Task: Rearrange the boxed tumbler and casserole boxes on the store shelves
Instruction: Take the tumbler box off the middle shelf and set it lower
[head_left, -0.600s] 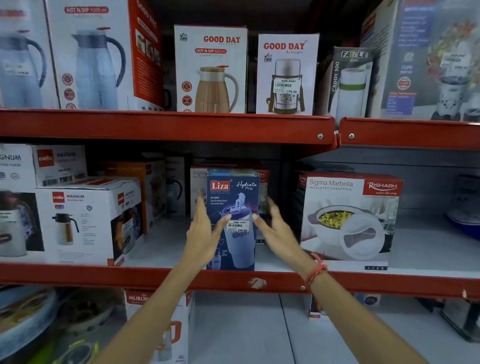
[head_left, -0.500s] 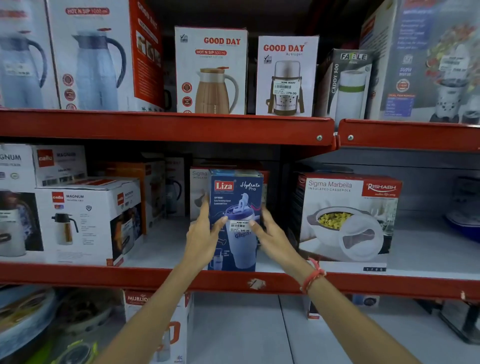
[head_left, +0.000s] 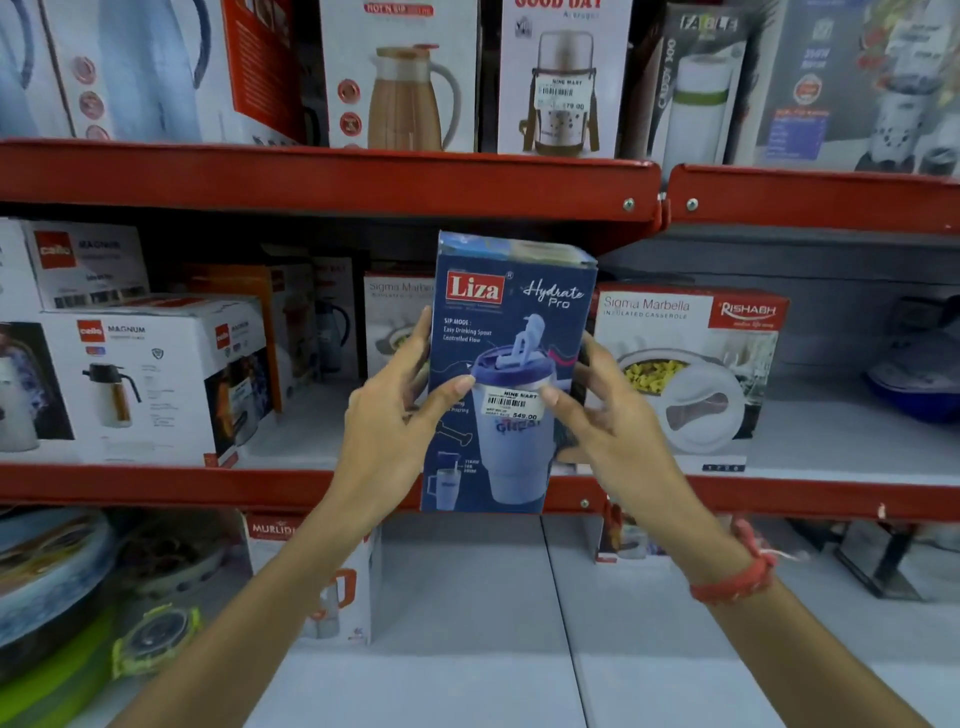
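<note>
Both hands clasp the blue tumbler box (head_left: 506, 374) between them: the left hand (head_left: 387, 415) wraps its left edge with the thumb laid across the front, and the right hand (head_left: 605, 415) presses its right edge with the thumb resting on the white price sticker (head_left: 514, 405). Each grip is closed on the box, fingers curled around the sides and out of sight behind it. The box stands upright, tilted a little, held in the air in front of the middle shelf (head_left: 156, 486); its lower end overlaps the shelf's red front lip rather than sitting on the shelf board. A red thread band (head_left: 737, 577) circles the right wrist.

Just to the right of the held box, on the middle shelf, stands a white casserole box (head_left: 691, 374) with a red corner label, its left edge partly hidden by the right hand. A second casserole box (head_left: 397, 312) shows further back, behind the left hand's fingers. To the left sits a white flask box (head_left: 150, 384), well apart from the tumbler box, with orange and white cartons behind it.

The upper shelf (head_left: 332, 179) carries a row of jug and flask cartons. Below the middle shelf, a white carton with an orange jug (head_left: 322, 577) stands by the left forearm.
</note>
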